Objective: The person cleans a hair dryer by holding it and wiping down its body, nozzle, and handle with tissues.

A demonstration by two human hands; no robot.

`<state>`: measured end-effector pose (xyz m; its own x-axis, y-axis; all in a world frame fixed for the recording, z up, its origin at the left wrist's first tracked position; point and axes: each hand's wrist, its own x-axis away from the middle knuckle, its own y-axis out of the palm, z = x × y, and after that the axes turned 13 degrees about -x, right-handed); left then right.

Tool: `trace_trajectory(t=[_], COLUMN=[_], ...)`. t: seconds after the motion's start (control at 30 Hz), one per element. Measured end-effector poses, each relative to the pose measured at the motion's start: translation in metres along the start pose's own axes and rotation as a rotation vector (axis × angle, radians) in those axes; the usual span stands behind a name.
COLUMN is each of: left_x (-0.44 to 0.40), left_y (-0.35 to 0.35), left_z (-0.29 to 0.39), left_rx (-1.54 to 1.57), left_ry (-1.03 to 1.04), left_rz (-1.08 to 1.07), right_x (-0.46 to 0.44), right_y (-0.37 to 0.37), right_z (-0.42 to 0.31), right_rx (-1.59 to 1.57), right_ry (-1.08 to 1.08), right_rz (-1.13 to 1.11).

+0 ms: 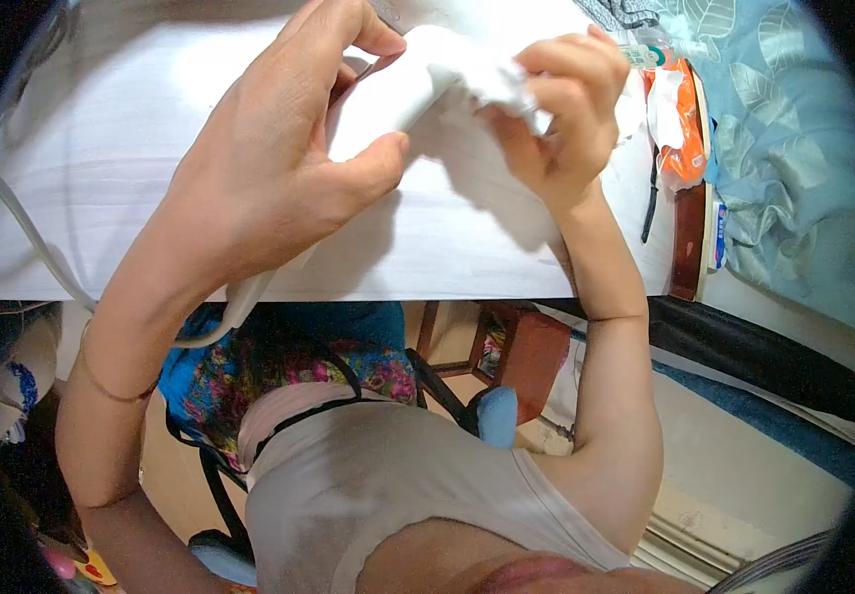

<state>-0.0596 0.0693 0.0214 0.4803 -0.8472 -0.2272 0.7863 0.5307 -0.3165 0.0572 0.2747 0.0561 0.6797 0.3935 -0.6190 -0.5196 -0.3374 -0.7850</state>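
Observation:
My left hand [269,148] is wrapped round a smooth white corded appliance [388,94], held at a slant over the white tabletop [101,178]. Its tapered lower end [247,300] shows below my left wrist, past the table's front edge, and a pale cord [27,223] runs from it behind the wrist to the left. Glare washes out the upper end, so its exact kind is unclear. My right hand [571,109] pinches a crumpled white tissue [502,84] against or just beside that upper end; I cannot tell if they touch.
An orange tissue pack [683,129] lies at the table's right side, near a clear bottle [645,56] and a black strap [651,198]. Bedding with a leaf pattern [784,139] is beyond. A chair with a floral cover [388,371] is below the table edge.

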Motion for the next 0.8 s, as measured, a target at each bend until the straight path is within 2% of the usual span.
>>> trace_trajectory(t=[0.1, 0.13, 0.2, 0.27, 0.3, 0.43, 0.47, 0.63, 0.67, 0.73, 0.8], left_x=[-0.001, 0.0, -0.001, -0.001, 0.0, -0.003, -0.003, -0.001, -0.002, -0.002, -0.003], left_y=[-0.002, -0.003, -0.005, -0.004, -0.003, -0.003, -0.005, -0.003, -0.002, -0.003, -0.006], left_z=[0.001, 0.0, -0.001, -0.004, -0.005, -0.003, -0.001, -0.003, -0.003, -0.003, 0.0], left_rx=[-0.016, -0.019, -0.029, -0.008, 0.002, 0.007, 0.008, 0.013, 0.001, -0.001, 0.01], left_ry=[-0.025, -0.031, -0.029, -0.003, 0.008, 0.032, 0.004, 0.045, 0.057, 0.036, -0.03], left_rz=[-0.035, -0.045, -0.06, -0.044, -0.042, -0.046, -0.075, -0.029, -0.025, -0.049, -0.109], right_x=[0.005, 0.001, -0.001, -0.013, -0.018, -0.026, -0.031, -0.031, -0.022, -0.027, -0.025], right_y=[0.002, 0.001, 0.0, -0.001, 0.005, -0.005, -0.007, -0.001, -0.003, -0.006, -0.002], right_z=[0.012, 0.025, 0.02, 0.003, -0.009, 0.013, 0.006, -0.01, 0.0, 0.011, 0.014], right_rx=[-0.232, -0.227, -0.272, -0.033, 0.007, 0.005, -0.011, -0.043, -0.076, -0.105, -0.103], right_ry=[0.272, 0.24, 0.377, 0.082, 0.082, 0.213, 0.291, 0.233, 0.34, 0.358, 0.255], right_rz=[0.297, 0.331, 0.327, 0.063, -0.014, 0.174, 0.151, 0.036, 0.08, 0.201, 0.222])
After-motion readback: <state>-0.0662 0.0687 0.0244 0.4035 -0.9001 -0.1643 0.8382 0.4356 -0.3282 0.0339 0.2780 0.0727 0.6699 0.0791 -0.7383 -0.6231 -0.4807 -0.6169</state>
